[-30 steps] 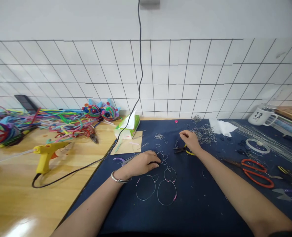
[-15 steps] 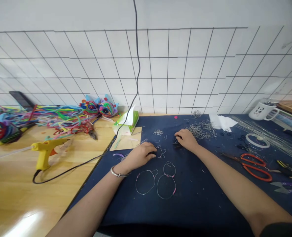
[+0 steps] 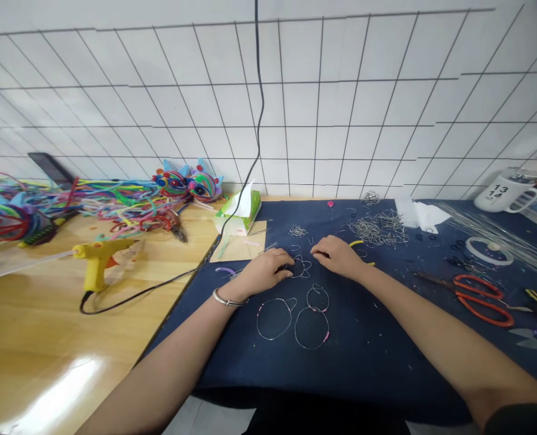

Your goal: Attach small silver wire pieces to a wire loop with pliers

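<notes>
My left hand (image 3: pixel 267 270) rests at the left side of a small flower-shaped wire piece (image 3: pixel 306 264), its fingers curled and closed on the wire edge. To the right of that piece is my right hand (image 3: pixel 338 256), fingers bent and pinched together; anything between them is too small to make out. Yellow handles of a tool (image 3: pixel 355 243) stick out from behind the right hand, the rest hidden. Closer to me lie a beaded wire loop (image 3: pixel 258 326) and a double wire loop with pink beads (image 3: pixel 326 336). Small bent wires (image 3: pixel 297 231) sit beyond the hands.
A heap of wire pieces (image 3: pixel 377 228) and orange-handled scissors (image 3: pixel 484 299) lie on the right. A white mug (image 3: pixel 499 193) stands at the back. Leftward are a tissue box (image 3: pixel 236 220), a yellow glue gun (image 3: pixel 97 266) with its cord, and colourful strips (image 3: pixel 114 196).
My right hand has moved left toward the flower-shaped wire, uncovering the yellow handles. The left hand stays at the wire. The camera view has shifted slightly.
</notes>
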The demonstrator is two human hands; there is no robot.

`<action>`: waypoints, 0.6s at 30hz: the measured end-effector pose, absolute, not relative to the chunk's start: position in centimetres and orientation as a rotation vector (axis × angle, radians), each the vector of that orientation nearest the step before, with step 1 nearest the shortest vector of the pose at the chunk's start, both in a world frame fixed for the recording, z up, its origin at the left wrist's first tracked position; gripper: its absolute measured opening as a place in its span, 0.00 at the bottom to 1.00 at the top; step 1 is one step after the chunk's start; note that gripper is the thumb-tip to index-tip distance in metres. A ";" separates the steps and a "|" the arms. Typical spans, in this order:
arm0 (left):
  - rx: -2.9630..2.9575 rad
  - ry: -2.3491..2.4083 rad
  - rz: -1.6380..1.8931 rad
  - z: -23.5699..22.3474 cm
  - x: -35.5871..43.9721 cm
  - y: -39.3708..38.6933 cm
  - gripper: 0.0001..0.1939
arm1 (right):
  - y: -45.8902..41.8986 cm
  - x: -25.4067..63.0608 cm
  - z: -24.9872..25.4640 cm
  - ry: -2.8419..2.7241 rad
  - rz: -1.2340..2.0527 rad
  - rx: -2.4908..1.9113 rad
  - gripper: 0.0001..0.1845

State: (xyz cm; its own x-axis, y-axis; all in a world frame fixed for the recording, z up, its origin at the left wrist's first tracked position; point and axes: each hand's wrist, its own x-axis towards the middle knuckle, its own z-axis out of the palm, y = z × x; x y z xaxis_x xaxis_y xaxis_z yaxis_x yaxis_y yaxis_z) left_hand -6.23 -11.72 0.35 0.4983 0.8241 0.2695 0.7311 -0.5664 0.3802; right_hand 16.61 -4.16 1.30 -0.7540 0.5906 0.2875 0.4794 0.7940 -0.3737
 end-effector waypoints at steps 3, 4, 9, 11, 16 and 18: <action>2.477 1.327 0.693 0.6 -6.4 -11.7 0.13 | -4.6 16.6 2.5 -2.692 0.653 -0.799 0.10; 2.456 1.337 0.719 0.8 -6.4 -11.8 0.13 | -4.8 16.6 2.8 -2.741 0.740 -0.797 0.10; 2.398 1.348 0.777 1.6 -6.5 -12.1 0.10 | -5.8 16.6 3.6 -2.990 0.860 -0.774 0.12; 2.411 1.303 0.743 1.9 -6.3 -12.3 0.10 | -6.1 16.4 3.5 -3.028 0.769 -0.828 0.12; 2.493 1.193 0.565 2.6 -5.0 -13.1 0.11 | -6.2 16.2 3.0 -3.061 0.682 -0.867 0.10; 2.504 1.189 0.531 2.7 -4.2 -13.6 0.12 | -6.0 16.3 2.9 -3.063 0.704 -0.839 0.10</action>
State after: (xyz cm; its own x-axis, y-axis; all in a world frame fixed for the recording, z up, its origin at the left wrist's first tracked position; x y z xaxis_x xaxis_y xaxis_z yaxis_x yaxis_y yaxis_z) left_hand -4.23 -13.57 2.73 0.5852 0.7876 0.1931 0.6695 -0.6036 0.4330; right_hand 16.25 -5.99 2.91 -0.8611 0.4604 -0.2158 0.5085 0.7738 -0.3777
